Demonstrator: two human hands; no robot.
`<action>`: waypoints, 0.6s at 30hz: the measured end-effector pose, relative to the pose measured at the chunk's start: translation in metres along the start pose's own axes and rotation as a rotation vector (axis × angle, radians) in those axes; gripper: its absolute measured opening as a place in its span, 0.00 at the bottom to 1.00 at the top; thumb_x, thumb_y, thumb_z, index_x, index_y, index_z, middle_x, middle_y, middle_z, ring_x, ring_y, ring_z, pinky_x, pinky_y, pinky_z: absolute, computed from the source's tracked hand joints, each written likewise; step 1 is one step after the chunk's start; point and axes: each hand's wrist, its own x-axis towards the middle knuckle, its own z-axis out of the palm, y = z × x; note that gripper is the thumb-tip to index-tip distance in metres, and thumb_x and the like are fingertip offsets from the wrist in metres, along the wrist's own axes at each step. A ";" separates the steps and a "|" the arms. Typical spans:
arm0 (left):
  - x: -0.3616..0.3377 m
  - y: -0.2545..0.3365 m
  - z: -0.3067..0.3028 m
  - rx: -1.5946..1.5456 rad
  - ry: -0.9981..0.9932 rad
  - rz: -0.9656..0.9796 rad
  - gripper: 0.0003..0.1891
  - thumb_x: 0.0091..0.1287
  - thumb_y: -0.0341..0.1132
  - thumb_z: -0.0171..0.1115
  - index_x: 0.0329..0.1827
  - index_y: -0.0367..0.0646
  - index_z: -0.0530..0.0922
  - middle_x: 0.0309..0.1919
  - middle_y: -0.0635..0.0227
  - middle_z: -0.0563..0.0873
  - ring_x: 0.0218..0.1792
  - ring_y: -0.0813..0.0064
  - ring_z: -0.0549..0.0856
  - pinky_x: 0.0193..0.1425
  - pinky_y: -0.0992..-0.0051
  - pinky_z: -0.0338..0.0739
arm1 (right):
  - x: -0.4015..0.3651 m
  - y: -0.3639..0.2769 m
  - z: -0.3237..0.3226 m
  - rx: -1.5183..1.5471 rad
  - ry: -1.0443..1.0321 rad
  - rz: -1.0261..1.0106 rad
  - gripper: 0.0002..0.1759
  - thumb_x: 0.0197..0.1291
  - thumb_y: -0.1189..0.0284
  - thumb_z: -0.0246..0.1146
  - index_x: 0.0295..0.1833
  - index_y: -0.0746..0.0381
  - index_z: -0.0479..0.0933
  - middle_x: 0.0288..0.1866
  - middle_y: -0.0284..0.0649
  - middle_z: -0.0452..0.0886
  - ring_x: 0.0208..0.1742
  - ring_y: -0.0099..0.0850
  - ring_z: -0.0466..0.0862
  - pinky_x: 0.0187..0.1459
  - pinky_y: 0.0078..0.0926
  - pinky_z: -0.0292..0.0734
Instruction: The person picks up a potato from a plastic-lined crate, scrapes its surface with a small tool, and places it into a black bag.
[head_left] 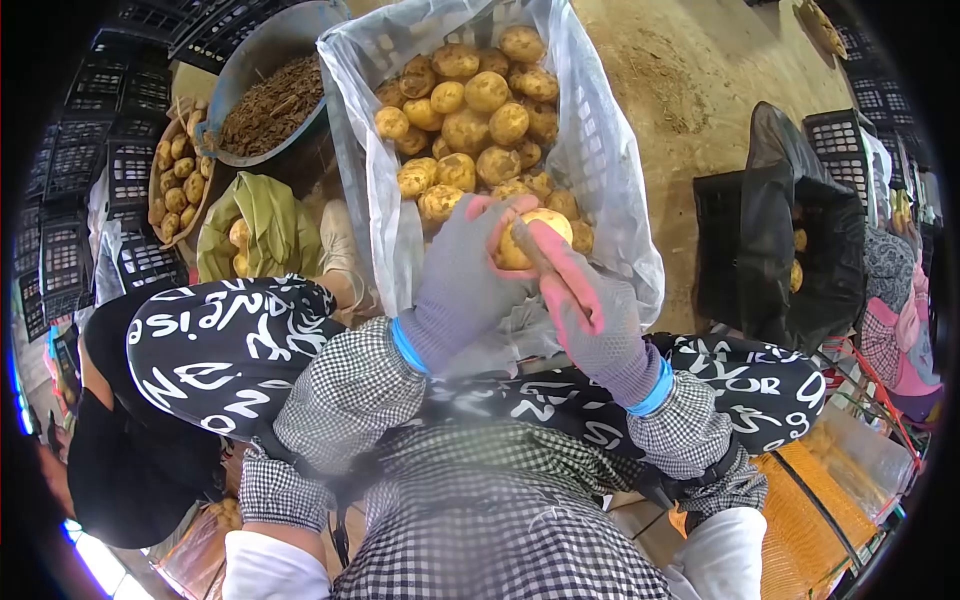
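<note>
My left hand (468, 275), in a grey glove with pink fingers, is closed around a yellow potato (518, 246) held above the near end of a crate. My right hand (597, 310), gloved the same way, presses its dirt-stained fingers against the right side of that potato. Its fingers lie close together, and some are hidden from view. Under and beyond both hands, a heap of soil-marked potatoes (466, 130) fills the crate (610, 150), which is lined with translucent white plastic.
At the upper left stands a blue tub (222, 95) of brown debris, beside a basket of potatoes (180, 180). A green bag (265, 225) holding potatoes sits by my left knee. To the right is a black-lined crate (790, 230) with a few potatoes. Stacked black crates (85, 190) line the left.
</note>
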 end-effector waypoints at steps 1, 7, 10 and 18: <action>-0.001 -0.002 0.002 -0.017 0.017 -0.010 0.36 0.43 0.35 0.78 0.61 0.54 0.80 0.46 0.60 0.80 0.48 0.57 0.82 0.51 0.63 0.78 | -0.001 0.002 0.001 -0.003 -0.011 -0.018 0.28 0.62 0.80 0.60 0.69 0.55 0.76 0.50 0.52 0.86 0.46 0.37 0.89 0.46 0.27 0.82; 0.003 0.002 -0.001 -0.076 0.010 0.022 0.37 0.46 0.32 0.80 0.64 0.51 0.78 0.53 0.60 0.78 0.54 0.56 0.82 0.59 0.63 0.78 | -0.002 0.015 0.000 -0.115 0.154 -0.177 0.24 0.71 0.78 0.54 0.71 0.65 0.71 0.44 0.42 0.85 0.37 0.27 0.83 0.42 0.24 0.80; 0.006 0.008 -0.006 -0.116 0.038 0.017 0.38 0.45 0.31 0.80 0.65 0.50 0.78 0.56 0.61 0.78 0.57 0.58 0.80 0.62 0.65 0.77 | 0.004 0.010 -0.026 0.213 0.266 0.163 0.23 0.75 0.74 0.52 0.72 0.68 0.68 0.50 0.44 0.83 0.41 0.27 0.84 0.46 0.26 0.82; 0.003 0.011 -0.003 -0.197 0.037 0.228 0.43 0.44 0.30 0.81 0.69 0.48 0.73 0.64 0.59 0.75 0.66 0.57 0.76 0.70 0.64 0.72 | 0.017 0.002 -0.033 0.813 -0.061 0.378 0.36 0.67 0.64 0.67 0.74 0.66 0.62 0.66 0.41 0.73 0.63 0.30 0.76 0.63 0.29 0.74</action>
